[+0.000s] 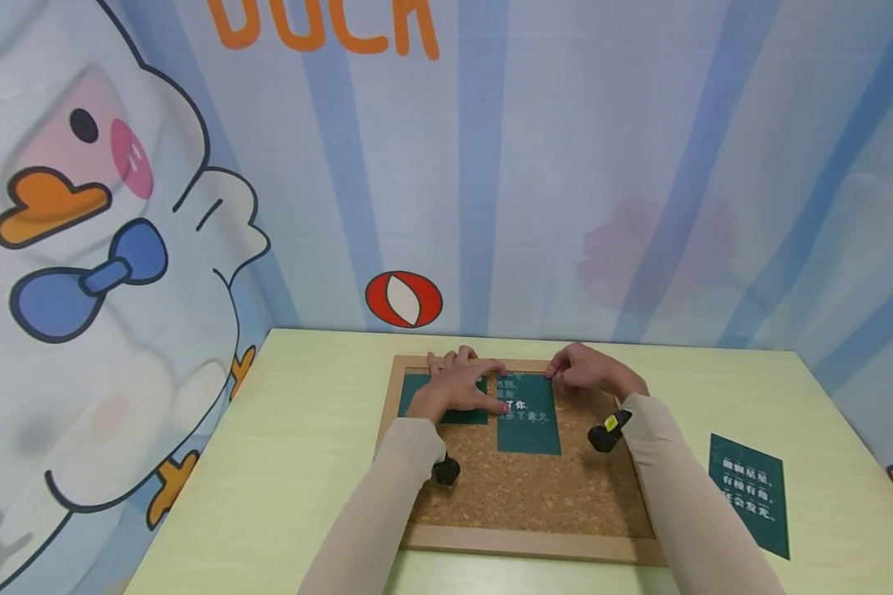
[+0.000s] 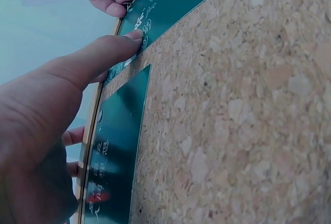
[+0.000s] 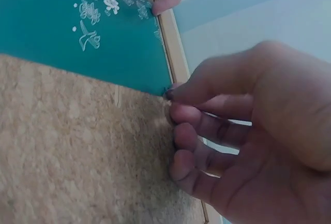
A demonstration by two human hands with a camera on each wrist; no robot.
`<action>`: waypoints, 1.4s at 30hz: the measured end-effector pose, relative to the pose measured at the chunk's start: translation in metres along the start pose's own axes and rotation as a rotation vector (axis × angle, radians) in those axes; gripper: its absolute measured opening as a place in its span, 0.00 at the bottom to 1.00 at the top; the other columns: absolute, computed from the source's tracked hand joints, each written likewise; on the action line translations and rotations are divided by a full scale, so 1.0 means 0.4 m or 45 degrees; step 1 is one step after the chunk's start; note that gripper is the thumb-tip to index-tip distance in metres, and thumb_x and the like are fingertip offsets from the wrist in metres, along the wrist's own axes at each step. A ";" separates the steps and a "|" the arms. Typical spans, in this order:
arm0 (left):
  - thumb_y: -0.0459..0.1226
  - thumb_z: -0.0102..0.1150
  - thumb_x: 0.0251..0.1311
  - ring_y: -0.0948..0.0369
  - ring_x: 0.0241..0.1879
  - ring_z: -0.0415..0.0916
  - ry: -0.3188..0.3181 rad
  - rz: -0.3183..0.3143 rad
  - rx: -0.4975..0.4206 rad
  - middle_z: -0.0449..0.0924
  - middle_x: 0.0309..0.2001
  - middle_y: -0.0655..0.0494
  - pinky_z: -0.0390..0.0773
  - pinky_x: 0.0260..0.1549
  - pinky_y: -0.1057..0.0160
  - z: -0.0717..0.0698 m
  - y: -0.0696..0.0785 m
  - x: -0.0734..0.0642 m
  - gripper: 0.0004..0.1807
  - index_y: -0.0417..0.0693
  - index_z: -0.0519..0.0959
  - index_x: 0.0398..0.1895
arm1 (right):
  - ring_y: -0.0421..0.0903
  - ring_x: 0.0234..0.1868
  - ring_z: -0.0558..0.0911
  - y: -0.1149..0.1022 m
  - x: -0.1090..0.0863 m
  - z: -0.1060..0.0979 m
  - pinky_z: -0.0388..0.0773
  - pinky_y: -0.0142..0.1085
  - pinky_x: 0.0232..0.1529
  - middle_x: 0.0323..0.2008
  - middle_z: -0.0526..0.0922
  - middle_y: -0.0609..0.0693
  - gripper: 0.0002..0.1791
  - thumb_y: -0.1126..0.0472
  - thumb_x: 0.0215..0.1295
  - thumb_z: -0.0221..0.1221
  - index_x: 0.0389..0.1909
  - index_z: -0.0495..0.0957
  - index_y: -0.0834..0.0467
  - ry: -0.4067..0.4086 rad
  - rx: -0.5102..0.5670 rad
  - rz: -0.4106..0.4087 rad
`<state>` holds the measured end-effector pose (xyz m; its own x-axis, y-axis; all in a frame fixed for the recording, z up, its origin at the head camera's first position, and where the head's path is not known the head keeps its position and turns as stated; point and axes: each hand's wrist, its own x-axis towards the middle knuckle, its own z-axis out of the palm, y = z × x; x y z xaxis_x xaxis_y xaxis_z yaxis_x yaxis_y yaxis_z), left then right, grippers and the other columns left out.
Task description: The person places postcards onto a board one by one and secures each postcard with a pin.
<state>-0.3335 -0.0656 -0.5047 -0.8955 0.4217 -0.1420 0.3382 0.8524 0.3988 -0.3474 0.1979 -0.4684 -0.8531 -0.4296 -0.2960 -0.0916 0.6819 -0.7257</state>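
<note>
A cork board (image 1: 521,496) with a wooden frame lies on the table. My left hand (image 1: 457,384) spreads over its upper part, with thumb and a finger pressing on a dark green card (image 1: 530,438) printed with white characters. Partly under that hand lies a second green card (image 1: 465,416), to the left. At the first card's upper right corner my right hand (image 1: 591,369) pinches a small dark pin (image 3: 168,93) between thumb and fingertips. The fingers hide most of the pin, and its point cannot be seen.
Another green card (image 1: 747,496) with white characters lies on the table (image 1: 216,496) right of the board, partly beside my right sleeve. Behind the table hangs a striped cloth (image 1: 536,165) with a cartoon duck. The board's wooden frame (image 1: 536,542) forms a raised edge.
</note>
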 end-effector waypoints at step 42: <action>0.66 0.70 0.55 0.46 0.71 0.55 0.003 0.013 -0.019 0.62 0.70 0.49 0.26 0.68 0.26 0.000 -0.003 -0.005 0.35 0.78 0.74 0.67 | 0.50 0.37 0.78 -0.085 0.041 -0.002 0.79 0.43 0.41 0.38 0.84 0.56 0.10 0.63 0.73 0.64 0.46 0.85 0.66 0.061 -0.319 0.292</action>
<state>-0.3321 -0.0674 -0.5049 -0.8927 0.4299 -0.1356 0.3432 0.8432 0.4139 -0.3586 0.1680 -0.4480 -0.8887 -0.2243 -0.3999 -0.0130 0.8841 -0.4670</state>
